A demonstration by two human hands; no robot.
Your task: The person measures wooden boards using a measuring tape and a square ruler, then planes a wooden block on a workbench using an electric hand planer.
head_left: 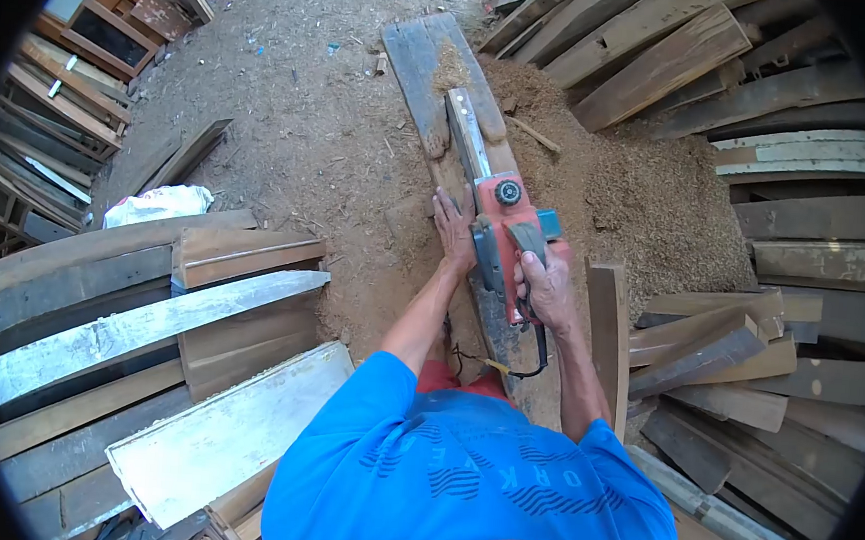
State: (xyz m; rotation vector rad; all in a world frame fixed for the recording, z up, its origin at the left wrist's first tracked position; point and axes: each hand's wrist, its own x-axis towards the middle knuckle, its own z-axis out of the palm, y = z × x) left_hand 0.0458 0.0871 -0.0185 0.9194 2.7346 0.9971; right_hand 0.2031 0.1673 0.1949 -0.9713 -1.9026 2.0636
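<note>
A red electric planer [507, 213] with a black round front knob sits in front of my body. My right hand [549, 286] is wrapped round its rear handle, and a black cord curves back from it. Ahead of the planer a narrow strip of wood [470, 137] sticks out; the tool hides the rest of it. Flat against the left side of the planer's front lies my left hand [453, 233], fingers stretched forward over the wood. Underneath is a long worn plank [414, 78] with a notched end and some shavings on it.
Sawdust and shavings [658, 206] are heaped to the right. Stacked boards [814, 262] line the right side. More planks [96, 347], a white-painted panel [230, 436] and a white bag [161, 206] lie at left. An upright board [607, 332] stands near my right forearm.
</note>
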